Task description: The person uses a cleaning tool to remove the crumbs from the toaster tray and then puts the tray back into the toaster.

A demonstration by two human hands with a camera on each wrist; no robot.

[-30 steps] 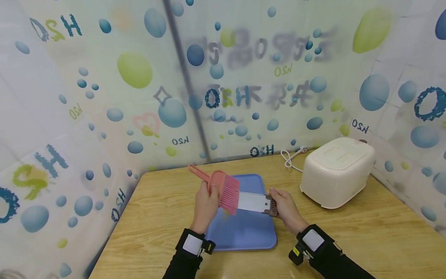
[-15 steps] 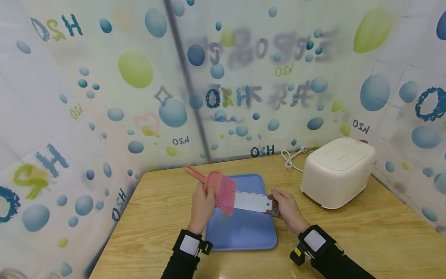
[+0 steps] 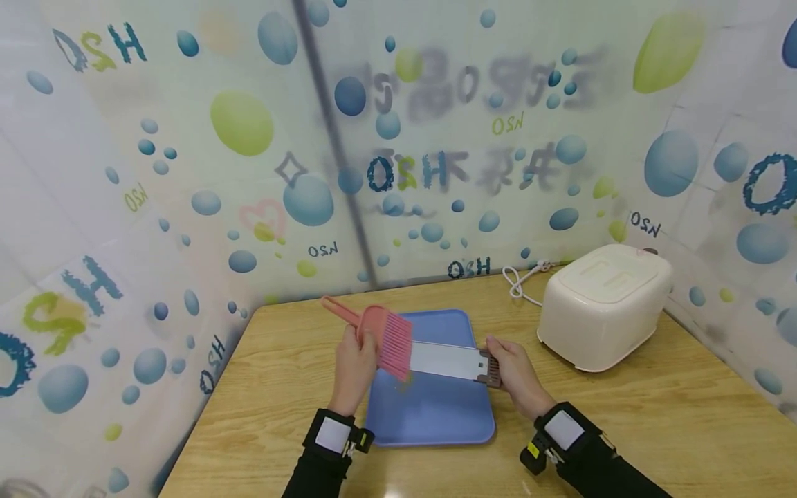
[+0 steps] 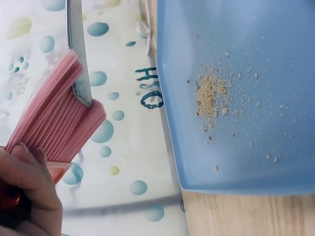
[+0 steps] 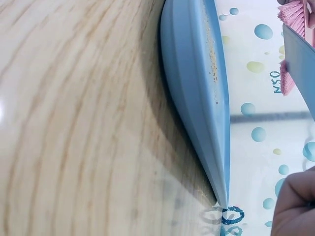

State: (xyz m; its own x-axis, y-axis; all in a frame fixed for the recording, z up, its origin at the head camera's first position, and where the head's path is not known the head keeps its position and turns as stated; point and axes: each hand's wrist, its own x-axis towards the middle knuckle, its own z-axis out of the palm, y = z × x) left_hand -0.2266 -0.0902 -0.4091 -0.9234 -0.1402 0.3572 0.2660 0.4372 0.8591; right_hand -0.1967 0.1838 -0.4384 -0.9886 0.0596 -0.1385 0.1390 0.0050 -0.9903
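My left hand point(image 3: 353, 363) grips a small pink brush point(image 3: 395, 344) near its head, its handle pointing to the far left. The bristles lie against the left end of a flat metal crumb tray point(image 3: 442, 360) with a brown end piece. That brown end is pinched in my right hand point(image 3: 513, 370), which holds the crumb tray up over a blue tray point(image 3: 436, 422). In the left wrist view the bristles splay around the crumb tray's edge. A heap of pale crumbs point(image 4: 211, 96) lies on the blue tray, with finer bits scattered around it.
A cream toaster point(image 3: 598, 311) stands at the right on the wooden table point(image 3: 261, 387), its white cord point(image 3: 517, 283) coiled behind it. Patterned curtains point(image 3: 398, 138) enclose the table at the back and both sides.
My left hand has drawn the brush leftward along the crumb tray to its far left end, uncovering more of the metal. My right hand holds the crumb tray almost still.
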